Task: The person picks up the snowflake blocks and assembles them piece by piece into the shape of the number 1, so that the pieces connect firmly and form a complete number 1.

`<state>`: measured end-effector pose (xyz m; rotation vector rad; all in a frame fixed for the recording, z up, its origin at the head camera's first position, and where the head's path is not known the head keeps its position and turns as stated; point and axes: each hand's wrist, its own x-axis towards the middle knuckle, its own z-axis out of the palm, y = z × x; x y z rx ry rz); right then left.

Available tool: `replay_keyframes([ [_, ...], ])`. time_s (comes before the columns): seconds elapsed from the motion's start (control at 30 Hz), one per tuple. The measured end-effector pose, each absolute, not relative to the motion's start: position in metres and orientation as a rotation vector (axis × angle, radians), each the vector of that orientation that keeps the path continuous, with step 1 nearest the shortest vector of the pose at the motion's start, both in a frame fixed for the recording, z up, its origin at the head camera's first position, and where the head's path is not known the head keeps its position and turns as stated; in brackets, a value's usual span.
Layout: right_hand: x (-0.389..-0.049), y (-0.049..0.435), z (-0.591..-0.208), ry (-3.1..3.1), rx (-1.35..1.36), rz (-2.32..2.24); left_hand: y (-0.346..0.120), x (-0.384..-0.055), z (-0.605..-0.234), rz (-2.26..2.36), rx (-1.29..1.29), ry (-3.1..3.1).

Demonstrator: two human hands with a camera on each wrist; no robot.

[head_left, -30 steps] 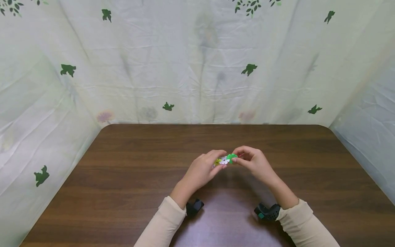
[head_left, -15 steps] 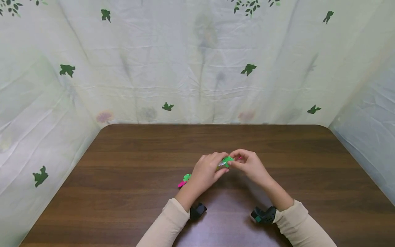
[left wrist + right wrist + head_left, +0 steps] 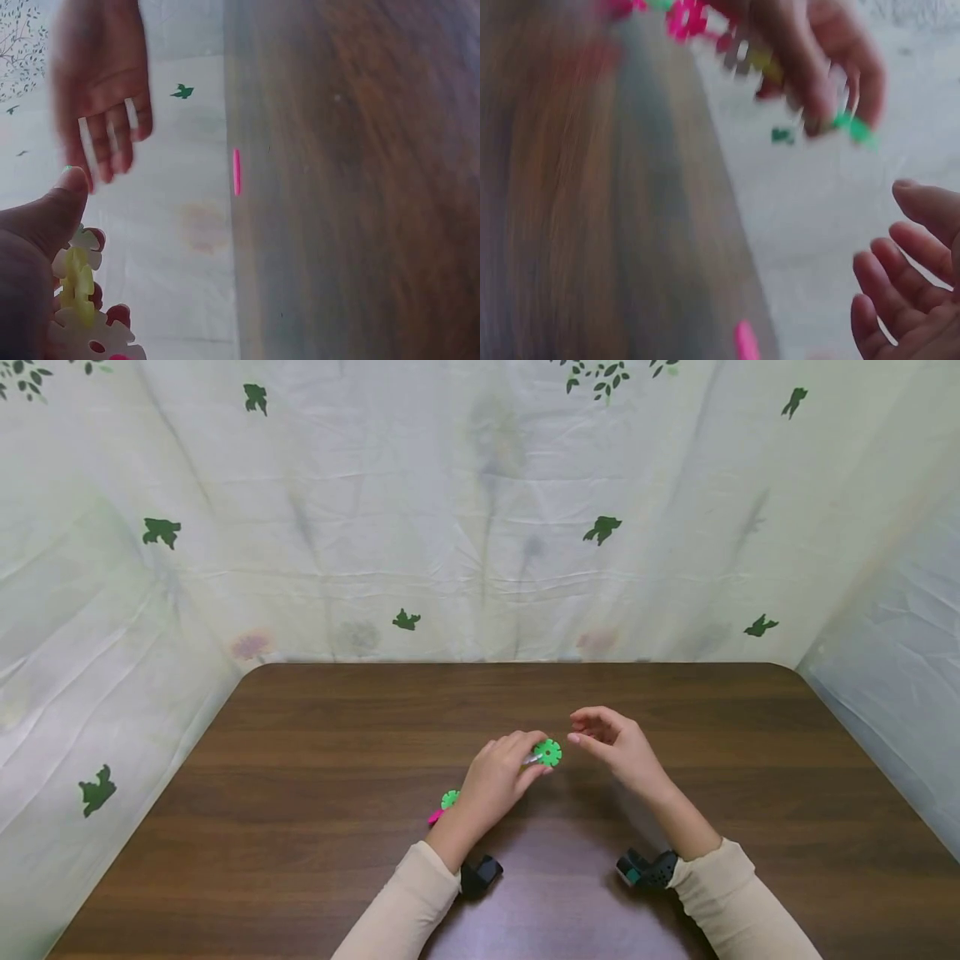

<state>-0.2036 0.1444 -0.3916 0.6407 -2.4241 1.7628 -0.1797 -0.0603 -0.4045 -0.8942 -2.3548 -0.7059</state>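
Note:
A chain of interlocking plastic discs with notched rims runs through my left hand (image 3: pixel 498 785), which pinches it between thumb and fingers. At its right end a green disc (image 3: pixel 548 752) faces up past my fingertips. White and yellow discs (image 3: pixel 78 281) follow under the palm, partly hidden in the head view. The tail emerges left of my wrist, with another green disc (image 3: pixel 450 799) and a pink disc (image 3: pixel 436 816). My right hand (image 3: pixel 622 752) is apart from the chain, its fingers spread and loosely bent with nothing held, as the right wrist view shows.
A separate pink piece (image 3: pixel 237 172) appears edge-on over the brown wooden table (image 3: pixel 337 735) in the left wrist view. Black cameras sit on both wrists. A pale cloth backdrop (image 3: pixel 480 527) with green bird shapes rises behind the table.
My right hand has let go of the green end disc and drawn back to the right. The chain's green and pink tail has come into view beside my left wrist.

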Motion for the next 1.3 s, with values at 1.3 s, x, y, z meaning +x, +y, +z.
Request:
replay_keyframes([
  [1.3,-0.229,0.170,-0.426,-2.554,0.544,1.682,-0.062,-0.181,-0.412,-0.748,-0.912,-2.390],
])
